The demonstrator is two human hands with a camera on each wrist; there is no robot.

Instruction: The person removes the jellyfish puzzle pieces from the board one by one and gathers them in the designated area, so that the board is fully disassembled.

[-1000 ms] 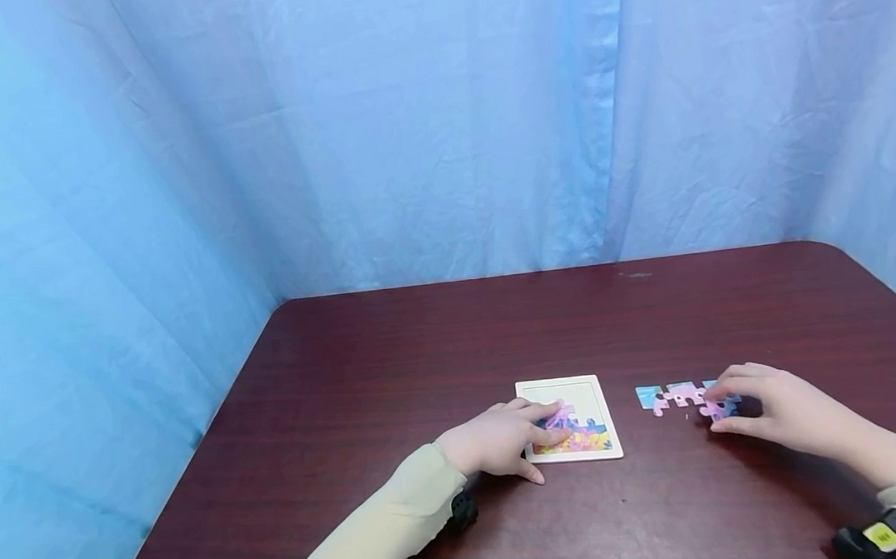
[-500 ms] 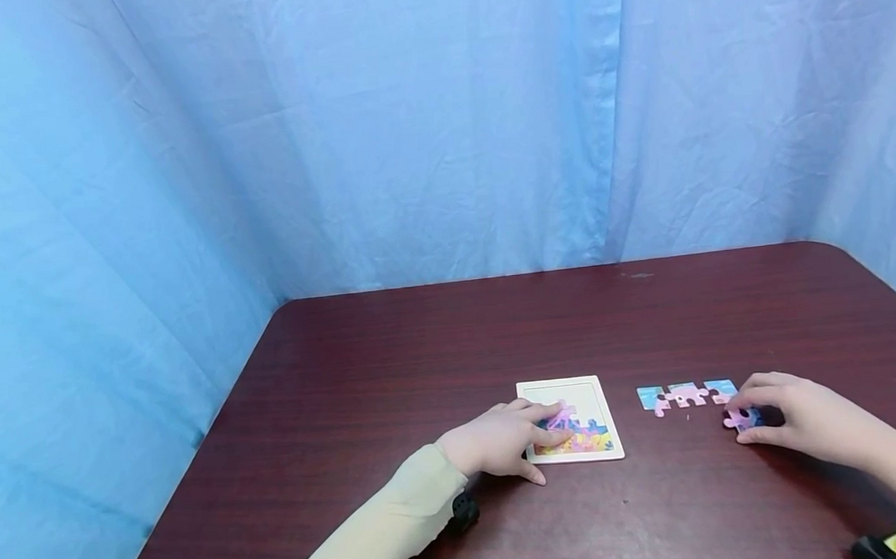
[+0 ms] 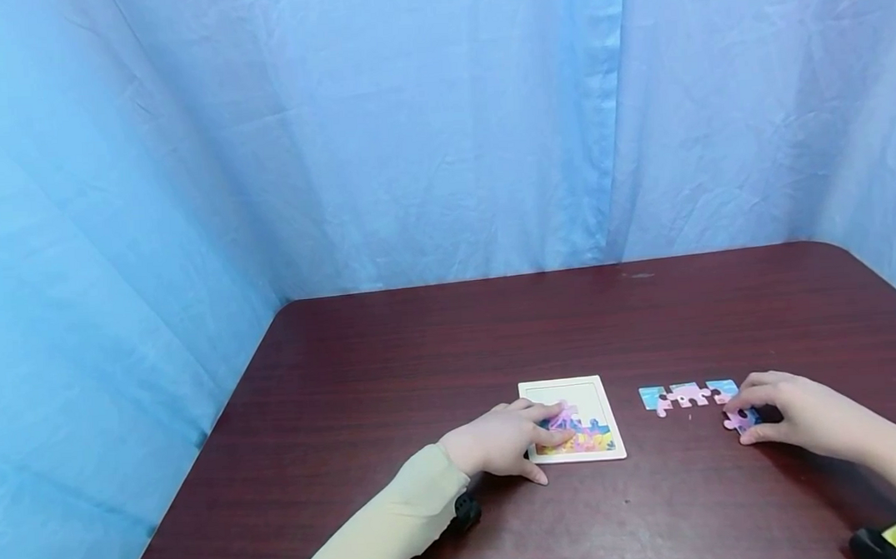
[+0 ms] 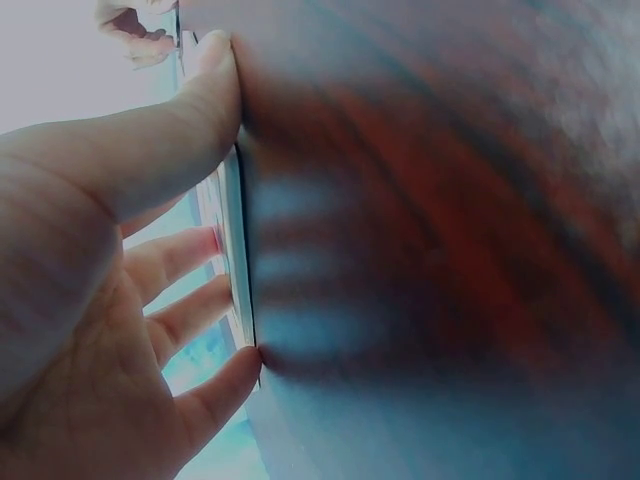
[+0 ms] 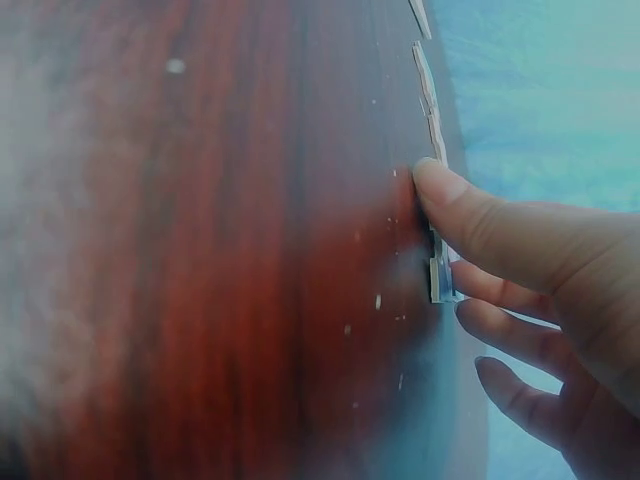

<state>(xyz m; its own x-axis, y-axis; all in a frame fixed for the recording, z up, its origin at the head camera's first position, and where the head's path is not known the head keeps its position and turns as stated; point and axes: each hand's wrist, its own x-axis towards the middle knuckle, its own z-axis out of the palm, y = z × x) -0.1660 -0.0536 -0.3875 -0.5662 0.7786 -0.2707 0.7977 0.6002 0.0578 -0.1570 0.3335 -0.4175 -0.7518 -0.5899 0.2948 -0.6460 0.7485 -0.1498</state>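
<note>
My left hand point(image 3: 496, 440) rests with spread, fairly straight fingers on the left side of a white-framed puzzle tray point(image 3: 573, 382). Colourful pieces fill the tray's lower part; its upper part shows a pale bare base. In the left wrist view, the fingertips touch the edge of the tray point(image 4: 237, 235). My right hand point(image 3: 802, 410) pinches a pink and dark-blue puzzle piece point(image 3: 739, 421) between thumb and fingers, low at the table. Its right side is hidden by the fingers. The right wrist view shows this piece point(image 5: 441, 280) edge-on by the thumb and fingers.
Several light-blue and pink puzzle pieces point(image 3: 688, 395) lie in a row between the tray and my right hand. They rest on the dark red-brown table point(image 3: 391, 357). Blue curtains point(image 3: 442, 146) hang behind the table and at its sides.
My right hand has moved right and slightly nearer with the pink and dark-blue piece, away from the row, then stayed almost still. The left hand keeps its place on the tray.
</note>
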